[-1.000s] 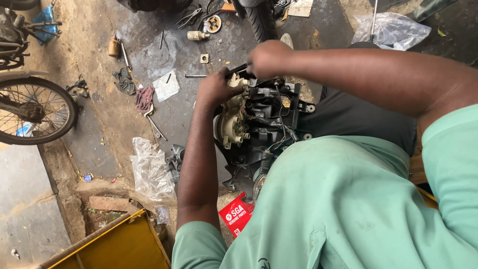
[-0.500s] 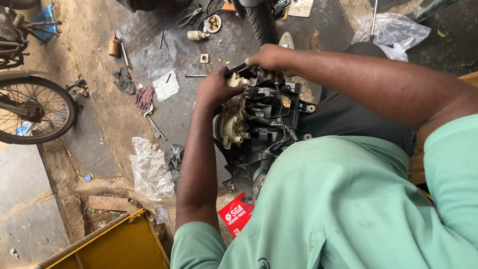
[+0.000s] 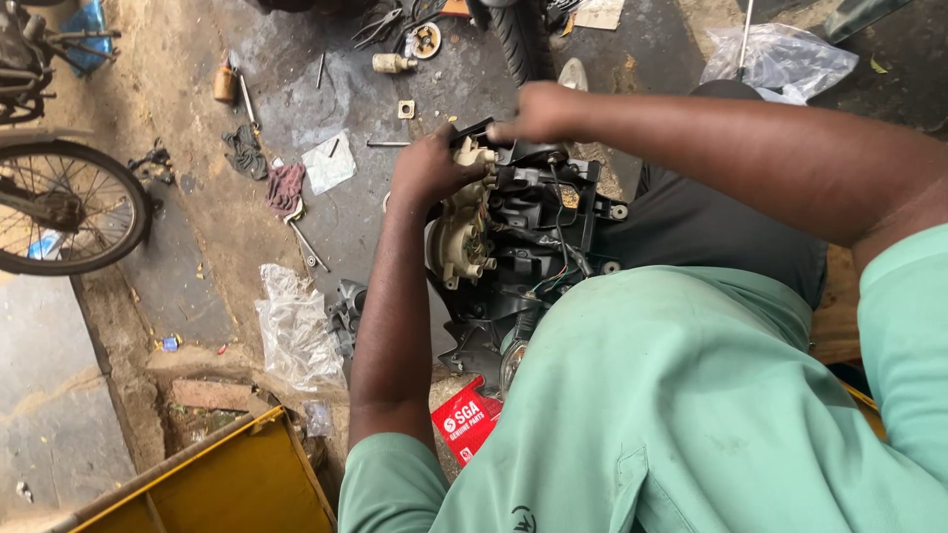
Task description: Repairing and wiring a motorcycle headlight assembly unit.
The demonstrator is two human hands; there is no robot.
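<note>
A black plastic motorcycle housing (image 3: 538, 232) with a beige inner part (image 3: 459, 232) and loose wires rests against my lap. My left hand (image 3: 427, 170) grips the top left edge of the housing by the beige part. Closed fingers of my right hand (image 3: 538, 112) pinch the upper edge of the housing, just right of my left hand. Whether a small tool sits in those fingers is hidden. My green shirt (image 3: 681, 405) covers the lower part of the assembly.
On the oily floor lie pliers (image 3: 375, 28), a small bottle (image 3: 393, 63), a red rag (image 3: 285, 188), a wrench (image 3: 308, 247) and clear plastic bags (image 3: 296, 331). A bicycle wheel (image 3: 59, 207) stands at left, a yellow crate (image 3: 212, 484) at bottom left, a red parts box (image 3: 466, 419) under my arm.
My right hand has slid slightly left and down along the housing's top edge, closer to my left hand. The left hand keeps its grip.
</note>
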